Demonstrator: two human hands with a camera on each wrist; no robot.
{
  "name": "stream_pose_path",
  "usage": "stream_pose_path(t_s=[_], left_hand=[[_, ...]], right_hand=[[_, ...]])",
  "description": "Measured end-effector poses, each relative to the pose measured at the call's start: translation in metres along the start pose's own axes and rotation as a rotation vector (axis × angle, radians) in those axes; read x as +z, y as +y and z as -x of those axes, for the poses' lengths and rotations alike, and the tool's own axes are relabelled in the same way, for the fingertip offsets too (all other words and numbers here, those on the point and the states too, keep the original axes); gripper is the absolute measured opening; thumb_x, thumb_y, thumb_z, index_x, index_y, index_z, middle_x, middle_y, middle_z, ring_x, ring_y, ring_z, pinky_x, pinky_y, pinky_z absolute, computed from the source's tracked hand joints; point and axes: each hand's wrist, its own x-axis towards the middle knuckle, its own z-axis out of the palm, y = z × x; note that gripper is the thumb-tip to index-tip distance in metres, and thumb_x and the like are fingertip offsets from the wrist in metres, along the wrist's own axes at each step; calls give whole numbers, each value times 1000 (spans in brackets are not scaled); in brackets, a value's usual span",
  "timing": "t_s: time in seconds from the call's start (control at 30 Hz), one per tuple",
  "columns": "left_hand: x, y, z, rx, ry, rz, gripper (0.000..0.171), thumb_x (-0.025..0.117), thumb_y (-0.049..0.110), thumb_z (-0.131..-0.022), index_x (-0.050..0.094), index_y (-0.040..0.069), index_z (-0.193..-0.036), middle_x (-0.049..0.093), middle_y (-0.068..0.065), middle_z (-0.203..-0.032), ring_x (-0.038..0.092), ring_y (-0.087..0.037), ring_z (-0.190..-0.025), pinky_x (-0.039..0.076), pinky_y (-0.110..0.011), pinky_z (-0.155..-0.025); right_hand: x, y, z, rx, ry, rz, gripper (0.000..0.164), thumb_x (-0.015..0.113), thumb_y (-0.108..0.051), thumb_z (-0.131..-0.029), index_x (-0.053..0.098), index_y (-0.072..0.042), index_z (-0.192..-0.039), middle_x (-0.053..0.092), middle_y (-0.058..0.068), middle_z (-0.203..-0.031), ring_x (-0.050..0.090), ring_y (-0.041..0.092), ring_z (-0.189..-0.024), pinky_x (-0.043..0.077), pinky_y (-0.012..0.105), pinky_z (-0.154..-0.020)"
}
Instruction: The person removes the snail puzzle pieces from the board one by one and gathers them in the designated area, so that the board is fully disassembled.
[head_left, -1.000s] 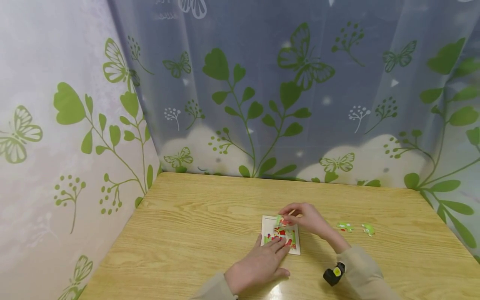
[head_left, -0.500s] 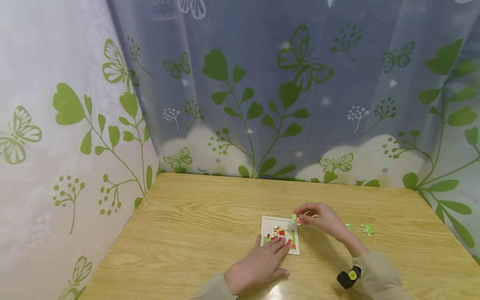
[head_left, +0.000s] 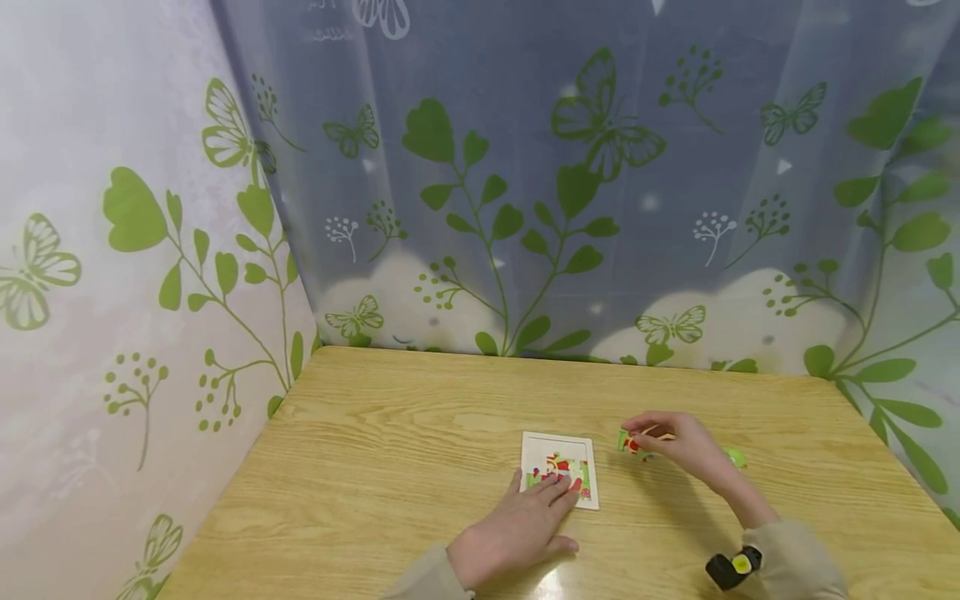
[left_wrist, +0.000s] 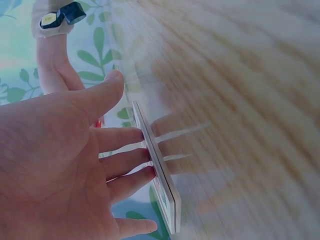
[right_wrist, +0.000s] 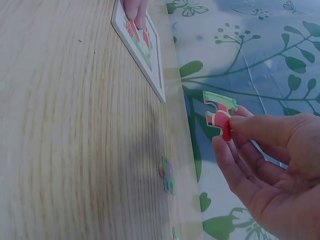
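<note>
My right hand (head_left: 686,450) pinches a jigsaw puzzle piece (right_wrist: 220,117) between thumb and fingers, above the table to the right of the puzzle board. Red, green and white show on the piece. My left hand (head_left: 517,529) lies with fairly straight fingers on the lower part of the white-framed puzzle board (head_left: 536,447). In the left wrist view its fingertips (left_wrist: 145,155) touch the board's face. Fitted pieces (head_left: 558,465) with red and green print fill part of the board, partly hidden under the fingers. The board's upper part shows bare white.
A loose green piece (head_left: 737,457) lies on the wooden table (head_left: 420,433) beyond my right wrist. Another loose piece (right_wrist: 168,175) shows on the table in the right wrist view. Printed curtains (head_left: 480,250) border the table's back and left side.
My right hand has moved right, away from over the board, with the puzzle piece still pinched. It now hides one of the loose pieces in the head view. My left hand stays put.
</note>
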Motion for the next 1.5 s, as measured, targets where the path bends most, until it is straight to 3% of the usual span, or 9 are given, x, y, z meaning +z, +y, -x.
stream_pose_path(t_s=[0.53,0.9,1.2,1.5], left_hand=[[-1,-1,1,2,1,9,69,51,56,-100,42,16,-156,40,1,-161,35,-15,-148,33,-58,-117],[-2,-1,-2,-10,-16,19,67,52,56,-100,45,17,-154,38,1,-161,35,-17,-149,32,-58,-117],[0,-1,-1,-3,-3,6,66,52,55,-100,46,17,-154,39,0,-161,36,-16,-148,33,-58,-117],[-2,-1,-1,-4,-10,16,66,53,55,-100,46,17,-154,38,1,-161,35,-16,-149,32,-57,-118]], right_hand=[[-9,7,17,65,2,-4,25,68,-16,-98,73,-5,-120,71,16,-119,67,26,-99,57,37,-76],[-6,15,22,47,-22,13,24,69,-16,-97,73,-5,-118,72,15,-117,68,25,-97,56,29,-74],[-1,18,25,90,-10,-19,21,71,-9,-94,75,-3,-114,72,17,-112,68,24,-92,57,28,-68],[2,24,27,10,-37,59,20,74,-5,-90,75,-1,-109,72,21,-110,71,25,-87,58,27,-68]])
